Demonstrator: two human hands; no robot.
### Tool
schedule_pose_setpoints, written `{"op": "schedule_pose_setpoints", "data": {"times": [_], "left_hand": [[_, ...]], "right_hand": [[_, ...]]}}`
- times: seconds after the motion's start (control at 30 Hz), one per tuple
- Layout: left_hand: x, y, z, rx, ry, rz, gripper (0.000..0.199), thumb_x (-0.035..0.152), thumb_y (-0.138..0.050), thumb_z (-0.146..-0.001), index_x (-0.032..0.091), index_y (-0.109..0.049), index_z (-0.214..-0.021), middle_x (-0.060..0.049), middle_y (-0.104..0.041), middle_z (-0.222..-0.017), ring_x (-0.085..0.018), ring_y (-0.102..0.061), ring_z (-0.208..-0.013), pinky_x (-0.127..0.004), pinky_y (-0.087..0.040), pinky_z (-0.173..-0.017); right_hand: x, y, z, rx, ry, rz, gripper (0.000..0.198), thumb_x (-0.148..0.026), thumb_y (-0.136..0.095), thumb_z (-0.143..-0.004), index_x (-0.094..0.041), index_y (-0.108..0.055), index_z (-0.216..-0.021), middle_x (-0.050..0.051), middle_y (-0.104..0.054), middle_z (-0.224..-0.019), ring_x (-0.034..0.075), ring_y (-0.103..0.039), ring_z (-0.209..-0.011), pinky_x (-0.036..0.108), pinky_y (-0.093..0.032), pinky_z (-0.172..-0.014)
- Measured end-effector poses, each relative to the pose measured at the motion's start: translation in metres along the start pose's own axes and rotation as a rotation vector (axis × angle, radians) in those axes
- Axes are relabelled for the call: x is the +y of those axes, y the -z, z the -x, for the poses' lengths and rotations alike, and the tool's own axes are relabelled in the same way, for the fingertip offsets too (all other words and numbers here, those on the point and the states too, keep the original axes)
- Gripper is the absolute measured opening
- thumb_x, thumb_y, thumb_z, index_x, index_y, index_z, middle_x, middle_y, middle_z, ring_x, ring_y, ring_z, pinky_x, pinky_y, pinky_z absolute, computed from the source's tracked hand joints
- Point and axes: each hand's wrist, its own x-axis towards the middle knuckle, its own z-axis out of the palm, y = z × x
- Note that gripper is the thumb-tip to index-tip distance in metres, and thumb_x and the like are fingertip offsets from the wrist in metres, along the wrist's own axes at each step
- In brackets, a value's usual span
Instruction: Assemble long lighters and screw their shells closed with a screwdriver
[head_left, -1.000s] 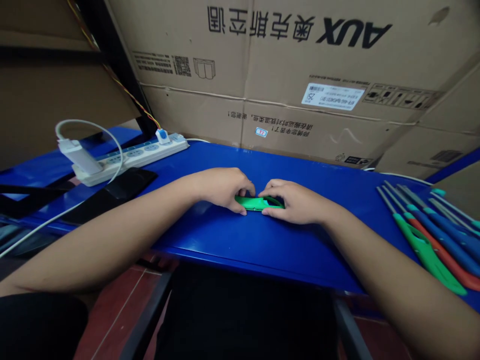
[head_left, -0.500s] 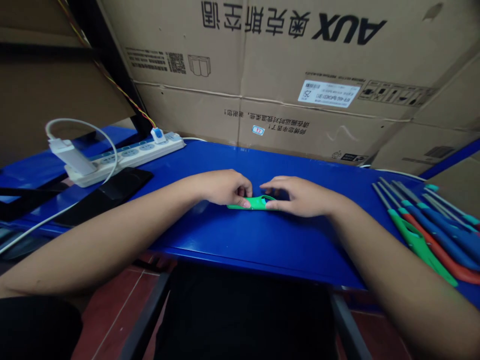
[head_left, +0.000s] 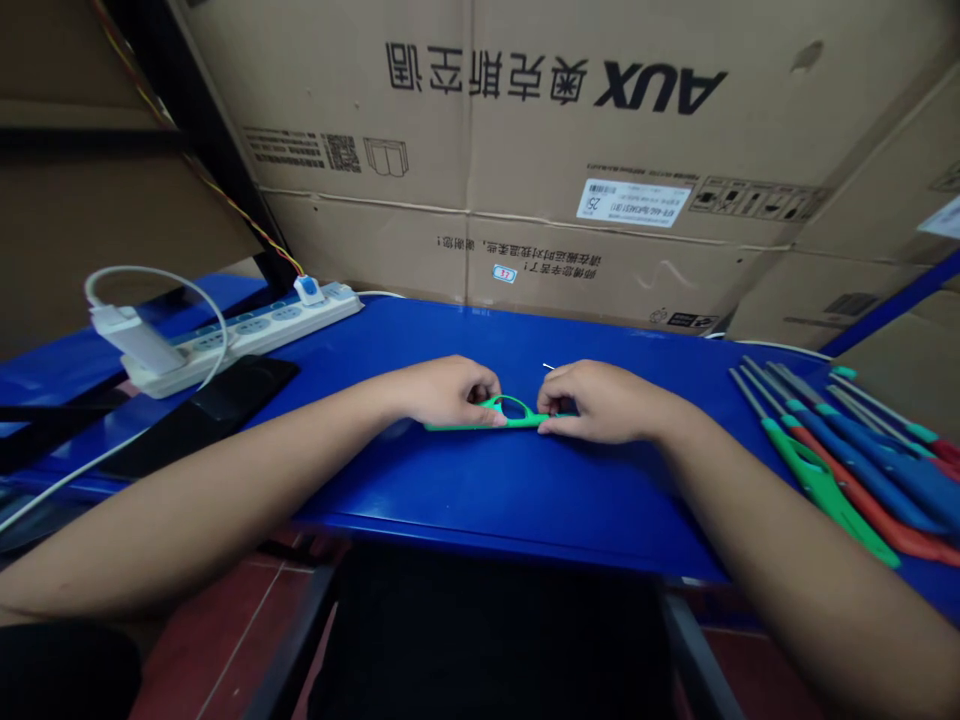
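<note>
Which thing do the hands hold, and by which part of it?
A green casing: the left hand grips its body beside the loop; the right hand pinches its narrow part past the loop.

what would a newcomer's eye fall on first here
Probably the big cardboard standing behind the table, with its bold black AUX lettering upside down. Next comes the bright green handle on the blue top, held between the left hand and right hand. At the right lies a cluster of metal-rodded tools with green, orange and blue handles.
</note>
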Motion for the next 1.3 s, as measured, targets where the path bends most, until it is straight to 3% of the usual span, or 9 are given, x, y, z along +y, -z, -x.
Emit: {"op": "schedule_pose_setpoints", "data": {"times": [0.27,0.47,0.7,0.83,0.93,1.03,1.13,1.23,1.3], "left_hand": [[-0.001,-0.005,-0.004,0.268,-0.043,-0.082,0.034,0.049,-0.053,-0.092,0.018,-0.057,-0.077,0.004,-0.057,-0.061,-0.008,-0.045,-0.052,-0.023,-0.027,-0.053],[0.001,-0.004,0.000,0.264,-0.018,0.054,0.035,0.049,-0.047,-0.096,0.019,-0.051,-0.079,0.003,-0.065,-0.068,-0.009,-0.058,-0.055,-0.021,-0.031,-0.054],[0.013,-0.010,0.007,0.433,-0.088,-0.271,0.034,0.048,-0.049,-0.096,0.020,-0.052,-0.076,0.002,-0.051,-0.059,-0.012,-0.041,-0.052,-0.027,-0.021,-0.054],[0.010,-0.011,0.006,0.426,-0.114,-0.270,0.034,0.047,-0.051,-0.095,0.020,-0.050,-0.074,0.002,-0.048,-0.058,-0.012,-0.041,-0.053,-0.027,-0.020,-0.054],[0.004,-0.011,-0.002,0.396,-0.087,-0.067,0.035,0.048,-0.051,-0.095,0.019,-0.049,-0.074,0.004,-0.051,-0.058,-0.010,-0.046,-0.050,-0.024,-0.026,-0.053],[-0.001,-0.011,-0.013,0.473,-0.007,0.251,0.034,0.048,-0.049,-0.096,0.019,-0.047,-0.077,0.004,-0.056,-0.060,-0.010,-0.053,-0.051,-0.022,-0.033,-0.053],[-0.003,-0.010,-0.022,0.660,0.073,0.506,0.034,0.048,-0.051,-0.094,0.020,-0.045,-0.075,0.004,-0.051,-0.061,-0.010,-0.049,-0.054,-0.021,-0.035,-0.052],[0.001,-0.013,-0.024,0.772,0.094,0.772,0.036,0.048,-0.051,-0.094,0.020,-0.044,-0.074,0.005,-0.043,-0.063,-0.009,-0.039,-0.055,-0.020,-0.033,-0.051],[0.008,-0.017,-0.023,0.795,0.073,0.880,0.037,0.049,-0.053,-0.092,0.020,-0.041,-0.074,0.005,-0.038,-0.065,-0.008,-0.035,-0.055,-0.019,-0.032,-0.050]], "right_hand": [[0.015,0.012,0.011,0.164,-0.068,0.050,0.042,-0.046,-0.073,-0.082,-0.018,-0.070,-0.114,0.007,-0.072,-0.099,0.020,-0.064,-0.083,0.030,-0.043,-0.070],[0.012,0.013,0.011,0.165,0.074,0.280,0.027,-0.034,-0.053,-0.096,-0.018,-0.073,-0.102,0.009,-0.072,-0.089,0.022,-0.064,-0.080,0.033,-0.041,-0.073],[-0.014,0.003,0.002,0.106,0.091,0.538,0.032,-0.032,-0.044,-0.101,-0.013,-0.069,-0.097,0.013,-0.069,-0.088,0.025,-0.062,-0.081,0.036,-0.038,-0.074],[-0.015,0.001,-0.001,0.088,0.102,0.522,0.032,-0.031,-0.042,-0.101,-0.013,-0.069,-0.097,0.012,-0.069,-0.086,0.024,-0.060,-0.080,0.037,-0.038,-0.077],[-0.015,0.004,0.000,0.152,0.089,0.554,0.033,-0.030,-0.041,-0.100,-0.013,-0.069,-0.106,0.014,-0.069,-0.095,0.027,-0.060,-0.093,0.042,-0.037,-0.090],[-0.021,0.014,0.004,0.457,-0.005,0.558,0.036,-0.029,-0.042,-0.099,-0.014,-0.063,-0.124,0.016,-0.065,-0.120,0.033,-0.052,-0.115,0.047,-0.032,-0.099],[-0.030,0.017,0.004,0.697,-0.222,0.288,0.035,-0.035,-0.039,-0.101,-0.016,-0.067,-0.108,0.013,-0.069,-0.101,0.027,-0.058,-0.096,0.039,-0.040,-0.081],[-0.040,0.001,-0.008,0.507,-0.369,-0.034,0.049,-0.054,-0.037,-0.099,-0.021,-0.064,-0.075,0.005,-0.065,-0.069,0.018,-0.054,-0.062,0.031,-0.032,-0.057],[-0.045,-0.015,-0.021,0.365,-0.360,-0.162,0.050,-0.062,-0.047,-0.092,-0.022,-0.064,-0.070,0.003,-0.066,-0.067,0.016,-0.054,-0.060,0.029,-0.030,-0.055]]}}
